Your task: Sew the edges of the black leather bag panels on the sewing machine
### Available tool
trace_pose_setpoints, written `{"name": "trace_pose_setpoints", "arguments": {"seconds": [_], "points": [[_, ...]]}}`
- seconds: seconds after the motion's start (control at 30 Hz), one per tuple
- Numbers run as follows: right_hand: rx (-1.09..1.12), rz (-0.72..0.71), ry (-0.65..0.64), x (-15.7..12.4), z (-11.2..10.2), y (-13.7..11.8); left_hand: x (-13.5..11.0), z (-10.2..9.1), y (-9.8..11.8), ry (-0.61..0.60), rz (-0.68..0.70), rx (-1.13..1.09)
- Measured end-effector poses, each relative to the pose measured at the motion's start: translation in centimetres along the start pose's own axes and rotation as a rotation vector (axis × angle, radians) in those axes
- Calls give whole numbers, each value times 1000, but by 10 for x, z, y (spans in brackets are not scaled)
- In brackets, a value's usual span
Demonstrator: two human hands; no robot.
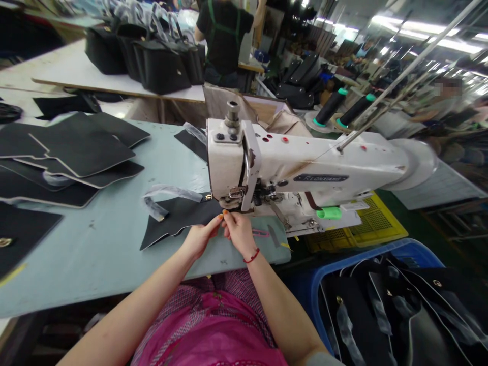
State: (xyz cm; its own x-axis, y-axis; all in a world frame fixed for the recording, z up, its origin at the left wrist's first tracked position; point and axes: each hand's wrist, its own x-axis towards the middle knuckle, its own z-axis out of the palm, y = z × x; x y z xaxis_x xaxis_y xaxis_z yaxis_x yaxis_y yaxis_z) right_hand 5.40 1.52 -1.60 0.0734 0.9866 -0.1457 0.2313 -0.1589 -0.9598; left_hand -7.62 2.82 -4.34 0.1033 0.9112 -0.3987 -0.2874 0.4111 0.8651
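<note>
A black bag panel [179,216] lies on the sewing table [114,239], its right end under the head of a white sewing machine [305,157]. A handle wrapped in clear plastic [173,190] arches from the panel beside a small gold-coloured fitting [208,196]. My left hand [202,238] is closed in a pinch at the panel's near edge, just in front of the needle area. Right against it, my right hand [240,231] is closed too, thumb and fingertips together at the same edge. The fingers hide the exact spot they grip.
Black panels [72,152] are piled at the left of the table. A blue basket [316,290] with more panels stands at the right, near a yellow crate [381,223]. Finished black bags [160,61] fill a table behind. Thread cones [331,107] stand behind the machine. Another person [224,40] stands beyond.
</note>
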Motion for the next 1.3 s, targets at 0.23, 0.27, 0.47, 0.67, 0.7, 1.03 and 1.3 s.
{"name": "trace_pose_setpoints", "arguments": {"seconds": [0.23, 0.27, 0.47, 0.67, 0.7, 1.03, 1.3], "points": [[43, -33, -25, -6, -1, -2, 3, 2, 9, -145, -103, -56], [52, -39, -29, -6, -2, -2, 4, 2, 10, -165, -126, -76], [83, -48, -15, -5, -1, -7, 11, 1, 10, -202, -146, -132], [117, -18, -35, -26, 1, 9, 16, 4, 15, -195, -127, -131], [114, 3, -53, -32, 3, 15, 16, 5, 16, -206, -117, -126], [52, 182, -188, -61, 23, 88, 22, 11, 23, -193, -61, -128], [27, 140, -211, -62, 21, 95, 16, 22, 18, -57, 27, -169]]}}
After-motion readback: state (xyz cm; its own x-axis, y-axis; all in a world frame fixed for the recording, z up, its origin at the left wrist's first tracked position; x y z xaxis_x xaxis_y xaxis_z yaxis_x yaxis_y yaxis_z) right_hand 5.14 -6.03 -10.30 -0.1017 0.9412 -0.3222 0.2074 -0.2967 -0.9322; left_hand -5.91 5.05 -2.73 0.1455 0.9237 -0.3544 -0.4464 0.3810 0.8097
